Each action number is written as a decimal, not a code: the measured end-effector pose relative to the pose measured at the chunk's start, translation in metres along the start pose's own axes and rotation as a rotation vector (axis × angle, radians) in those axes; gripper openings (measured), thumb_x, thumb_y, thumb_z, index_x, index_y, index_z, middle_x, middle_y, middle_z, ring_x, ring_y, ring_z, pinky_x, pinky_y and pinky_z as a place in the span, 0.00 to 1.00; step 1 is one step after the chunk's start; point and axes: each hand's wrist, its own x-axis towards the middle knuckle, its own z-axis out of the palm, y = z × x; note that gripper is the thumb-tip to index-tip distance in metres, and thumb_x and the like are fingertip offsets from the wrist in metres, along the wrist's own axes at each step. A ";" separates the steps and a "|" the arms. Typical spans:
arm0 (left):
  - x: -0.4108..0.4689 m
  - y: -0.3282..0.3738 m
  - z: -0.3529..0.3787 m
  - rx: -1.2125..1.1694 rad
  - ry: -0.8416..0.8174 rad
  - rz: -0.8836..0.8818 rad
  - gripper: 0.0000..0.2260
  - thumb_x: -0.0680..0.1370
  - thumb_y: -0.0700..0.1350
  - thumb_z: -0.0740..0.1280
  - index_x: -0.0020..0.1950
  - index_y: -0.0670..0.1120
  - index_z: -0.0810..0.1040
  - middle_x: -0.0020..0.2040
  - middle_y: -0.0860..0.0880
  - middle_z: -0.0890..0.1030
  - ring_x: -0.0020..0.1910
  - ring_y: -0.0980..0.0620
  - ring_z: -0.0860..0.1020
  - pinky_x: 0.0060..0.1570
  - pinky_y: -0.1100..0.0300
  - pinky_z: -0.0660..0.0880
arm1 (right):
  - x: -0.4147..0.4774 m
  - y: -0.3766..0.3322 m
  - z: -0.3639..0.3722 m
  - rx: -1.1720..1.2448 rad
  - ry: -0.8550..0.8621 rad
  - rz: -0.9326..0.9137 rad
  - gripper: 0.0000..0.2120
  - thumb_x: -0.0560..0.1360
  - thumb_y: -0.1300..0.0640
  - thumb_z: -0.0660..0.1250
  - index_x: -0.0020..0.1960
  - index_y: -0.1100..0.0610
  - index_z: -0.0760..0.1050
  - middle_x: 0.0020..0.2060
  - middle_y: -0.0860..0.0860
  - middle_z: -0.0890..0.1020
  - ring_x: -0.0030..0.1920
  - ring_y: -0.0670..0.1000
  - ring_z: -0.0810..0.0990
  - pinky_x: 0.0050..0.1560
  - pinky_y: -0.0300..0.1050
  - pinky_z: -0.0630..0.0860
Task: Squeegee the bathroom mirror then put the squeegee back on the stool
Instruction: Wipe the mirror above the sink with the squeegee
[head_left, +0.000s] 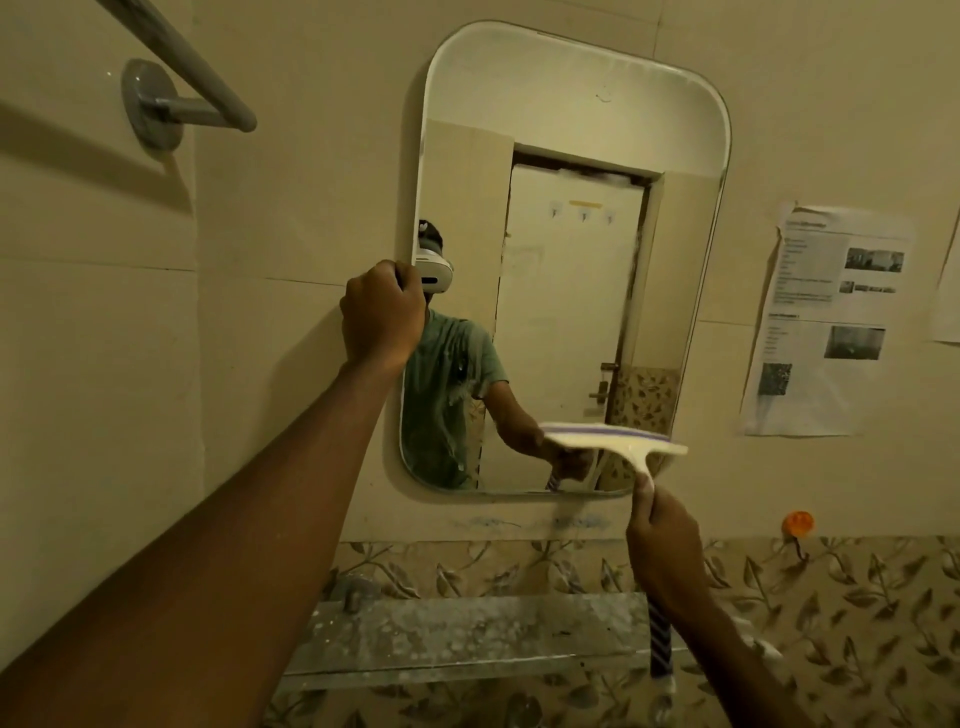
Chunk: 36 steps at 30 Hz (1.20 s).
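1 head-worn wide-angle view, close to the wall, faces the mirror (571, 260) straight on and tilts slightly down toward the shelf (467, 634) below; both forearms reach in from the bottom edge, and straight lines bow near the edges

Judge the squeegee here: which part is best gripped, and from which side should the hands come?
Probably the handle of the squeegee, taken from below. The wide blade sits crosswise at the top against the lower mirror, and the handle runs down from its middle, so a fist there leaves the blade free. The right hand holds it so; the left hand grips the mirror's left edge.
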 end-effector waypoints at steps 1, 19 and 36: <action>0.000 0.001 0.000 -0.001 -0.001 -0.004 0.18 0.82 0.48 0.55 0.49 0.38 0.80 0.47 0.39 0.83 0.46 0.41 0.81 0.43 0.57 0.73 | -0.008 0.004 0.001 -0.026 -0.028 0.014 0.19 0.83 0.52 0.51 0.34 0.50 0.66 0.25 0.51 0.72 0.25 0.48 0.70 0.26 0.42 0.64; -0.004 0.005 -0.005 0.018 -0.010 0.018 0.17 0.82 0.48 0.56 0.53 0.38 0.80 0.51 0.38 0.83 0.51 0.41 0.81 0.45 0.59 0.72 | -0.018 0.020 0.000 -0.026 -0.030 0.028 0.18 0.83 0.52 0.51 0.38 0.55 0.70 0.25 0.51 0.73 0.26 0.50 0.70 0.26 0.42 0.64; -0.002 0.004 -0.014 -0.026 -0.090 -0.012 0.17 0.81 0.48 0.57 0.50 0.38 0.80 0.49 0.37 0.83 0.50 0.38 0.80 0.46 0.56 0.72 | 0.080 -0.102 -0.043 0.094 0.060 -0.165 0.23 0.84 0.49 0.50 0.34 0.54 0.70 0.27 0.50 0.73 0.25 0.49 0.71 0.27 0.42 0.70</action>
